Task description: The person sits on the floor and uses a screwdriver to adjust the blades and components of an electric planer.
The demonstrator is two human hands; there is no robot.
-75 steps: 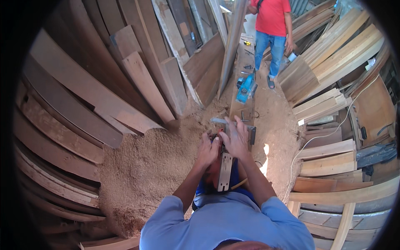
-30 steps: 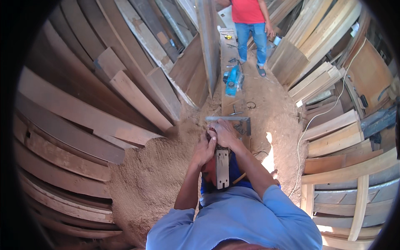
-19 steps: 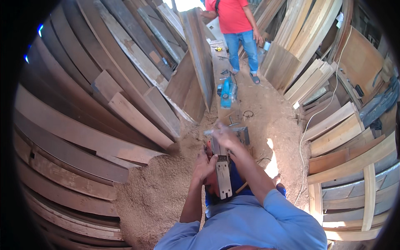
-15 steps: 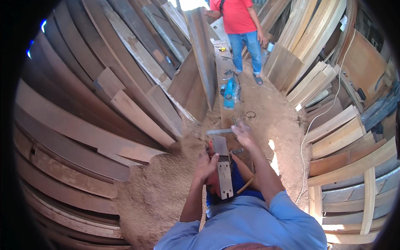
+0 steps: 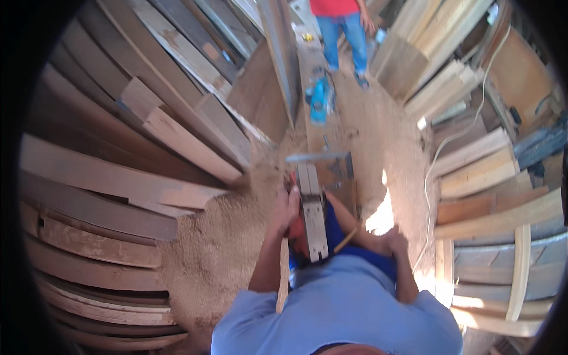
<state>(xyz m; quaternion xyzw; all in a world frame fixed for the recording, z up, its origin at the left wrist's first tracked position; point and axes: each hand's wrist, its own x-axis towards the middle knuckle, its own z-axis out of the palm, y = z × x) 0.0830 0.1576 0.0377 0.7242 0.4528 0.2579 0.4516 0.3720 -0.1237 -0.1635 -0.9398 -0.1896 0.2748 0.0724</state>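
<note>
A red electric planer rests upside down against my lap, its pale metal sole facing up. My left hand is wrapped round its left side near the front. Just beyond the planer's front end, an L-shaped metal square lies on a narrow plank. My right hand is away from the planer, beside my right knee; its fingers are blurred and I cannot make out anything in it. Small metal pieces lie near the square, too blurred to name.
Farther along the plank stands a blue power planer. Beyond it is a person in a red shirt and jeans. Boards lean on the left and right. Sawdust covers the ground; a white cable runs along the right.
My right hand has let go of the square and drawn back to my right knee. My left hand still holds the red planer. The view has tilted down a little.
</note>
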